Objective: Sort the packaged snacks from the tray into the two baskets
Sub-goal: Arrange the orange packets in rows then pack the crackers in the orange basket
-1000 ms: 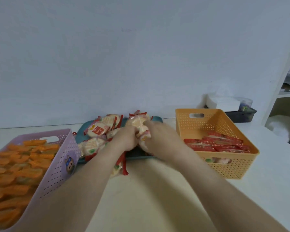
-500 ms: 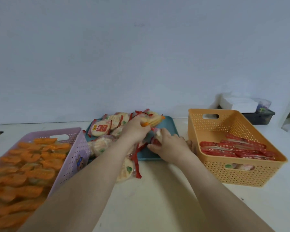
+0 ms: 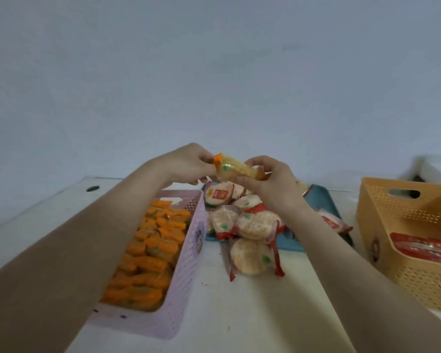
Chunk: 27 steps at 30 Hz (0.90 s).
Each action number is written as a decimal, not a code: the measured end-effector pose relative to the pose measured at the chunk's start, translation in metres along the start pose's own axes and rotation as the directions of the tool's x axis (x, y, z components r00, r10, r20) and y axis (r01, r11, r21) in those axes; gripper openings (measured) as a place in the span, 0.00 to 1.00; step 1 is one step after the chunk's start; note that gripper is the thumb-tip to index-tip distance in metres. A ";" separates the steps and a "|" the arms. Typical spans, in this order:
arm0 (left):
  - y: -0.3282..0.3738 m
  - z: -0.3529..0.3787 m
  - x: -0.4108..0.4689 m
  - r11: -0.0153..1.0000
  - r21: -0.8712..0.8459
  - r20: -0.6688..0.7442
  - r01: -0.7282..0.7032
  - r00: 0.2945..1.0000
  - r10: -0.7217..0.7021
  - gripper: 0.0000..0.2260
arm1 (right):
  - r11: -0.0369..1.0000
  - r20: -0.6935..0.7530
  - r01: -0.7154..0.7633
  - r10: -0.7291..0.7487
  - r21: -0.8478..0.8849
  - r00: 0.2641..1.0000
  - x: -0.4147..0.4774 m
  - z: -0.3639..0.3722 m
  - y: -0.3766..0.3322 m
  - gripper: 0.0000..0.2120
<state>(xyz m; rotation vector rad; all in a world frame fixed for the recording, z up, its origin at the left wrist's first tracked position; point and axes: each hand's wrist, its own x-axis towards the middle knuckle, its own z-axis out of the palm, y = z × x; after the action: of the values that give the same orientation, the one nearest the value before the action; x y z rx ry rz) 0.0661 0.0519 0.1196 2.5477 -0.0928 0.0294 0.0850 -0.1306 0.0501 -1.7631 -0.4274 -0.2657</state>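
Note:
Both hands hold one orange-ended snack packet [image 3: 236, 169] up in the air above the tray. My left hand [image 3: 189, 164] pinches its left end and my right hand [image 3: 270, 179] grips its right end. Below them the teal tray [image 3: 321, 200] carries a pile of red-ended round cracker packets [image 3: 245, 215]. One red-ended packet [image 3: 251, 256] lies off the tray on the table. A lilac basket [image 3: 186, 258] on the left is full of orange packets [image 3: 148, 248]. An orange basket [image 3: 402, 212] on the right holds red packets [image 3: 423, 247].
The white table [image 3: 252, 314] runs back to a plain wall. A round hole [image 3: 93, 188] is in the tabletop at the far left. A white box [image 3: 433, 166] sits behind the orange basket. Another red packet [image 3: 334, 222] lies at the tray's right edge.
Both hands have risen from the tray with the orange-ended packet, and my right hand has joined the left on it. The camera has turned left, shifting the baskets right.

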 end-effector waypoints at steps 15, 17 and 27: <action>-0.128 -0.019 -0.042 0.944 0.331 0.060 0.016 0.997 -0.038 0.13 | 0.555 0.448 0.474 -0.194 -0.683 0.873 0.012 0.101 -0.051 0.21; -0.129 -0.018 -0.043 0.957 0.290 0.053 0.001 0.998 -0.017 0.14 | 0.552 0.467 0.491 -0.195 -0.674 0.862 0.012 0.111 -0.047 0.19; -0.135 -0.020 -0.047 0.974 0.226 -0.072 0.023 0.997 -0.007 0.15 | 0.526 0.565 0.490 -0.020 -0.695 0.825 0.012 0.127 -0.034 0.16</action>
<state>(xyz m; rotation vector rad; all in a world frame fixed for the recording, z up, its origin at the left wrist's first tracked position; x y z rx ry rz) 0.0292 0.1781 0.0593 2.7719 -0.0441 0.1319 0.0750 0.0007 0.0558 -2.7341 -1.1062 -0.2401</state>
